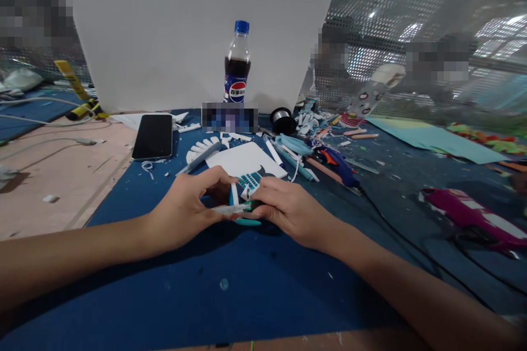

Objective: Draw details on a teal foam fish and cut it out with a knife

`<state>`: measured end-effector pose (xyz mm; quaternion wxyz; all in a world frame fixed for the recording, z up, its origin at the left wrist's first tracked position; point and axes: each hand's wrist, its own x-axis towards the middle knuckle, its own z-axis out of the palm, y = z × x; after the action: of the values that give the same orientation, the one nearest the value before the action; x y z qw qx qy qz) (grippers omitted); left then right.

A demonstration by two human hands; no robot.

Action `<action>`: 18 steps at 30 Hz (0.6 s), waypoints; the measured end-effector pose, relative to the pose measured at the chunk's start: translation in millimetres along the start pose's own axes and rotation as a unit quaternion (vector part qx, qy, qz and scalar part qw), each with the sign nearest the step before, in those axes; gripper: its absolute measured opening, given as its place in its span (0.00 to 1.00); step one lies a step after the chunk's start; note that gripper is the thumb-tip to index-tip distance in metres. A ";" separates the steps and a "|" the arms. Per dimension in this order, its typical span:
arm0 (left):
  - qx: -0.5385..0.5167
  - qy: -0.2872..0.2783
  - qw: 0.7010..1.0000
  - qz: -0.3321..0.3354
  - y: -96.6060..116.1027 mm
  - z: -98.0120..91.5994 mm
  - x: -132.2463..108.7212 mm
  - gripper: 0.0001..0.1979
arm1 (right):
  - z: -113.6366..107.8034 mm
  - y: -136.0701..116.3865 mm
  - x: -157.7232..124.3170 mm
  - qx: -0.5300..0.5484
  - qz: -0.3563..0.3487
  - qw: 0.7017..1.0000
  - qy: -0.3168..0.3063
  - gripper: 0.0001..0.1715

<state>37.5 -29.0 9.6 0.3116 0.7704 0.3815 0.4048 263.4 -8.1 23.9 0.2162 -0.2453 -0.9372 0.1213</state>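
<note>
Both of my hands meet over the blue mat (197, 296) around a small craft piece (234, 208) made of white, teal and dark strips. My left hand (181, 211) pinches its left end between thumb and fingers. At the other end, my right hand (292, 208) is closed on it, its fingertips hiding part of the piece. A teal curved edge shows under the fingers. Just beyond them lies a white sheet (247, 159) with a teal and dark printed pattern near its front corner.
A cola bottle (237, 66) stands at the back before a white board (185, 27). A black phone (153, 136) lies left. To the right are a wire spool (282, 120), a blue glue gun (340, 164) with a trailing cord, foam scraps and a magenta tool (473, 216).
</note>
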 end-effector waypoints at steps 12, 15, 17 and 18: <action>-0.012 0.000 1.000 0.009 2.0 -2.8 1.5 0.08 | -2.0 3.7 -2.4 0.013 0.001 1.000 0.000 0.34; -0.007 -0.019 1.000 0.017 0.3 -2.5 0.2 0.08 | -0.5 2.2 -1.1 0.010 0.002 1.000 0.003 0.35; -0.004 -0.032 0.999 0.023 0.0 -2.5 -0.9 0.09 | 0.8 1.3 0.1 0.009 0.000 1.000 0.004 0.35; -0.004 -0.035 0.999 0.024 0.1 -2.6 -1.2 0.09 | 1.3 1.3 0.5 0.008 -0.001 1.000 0.003 0.35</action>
<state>34.8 -29.6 10.5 0.3180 0.7920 0.3499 0.3863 262.9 -6.8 22.5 0.2213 -0.2431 -0.9357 0.1282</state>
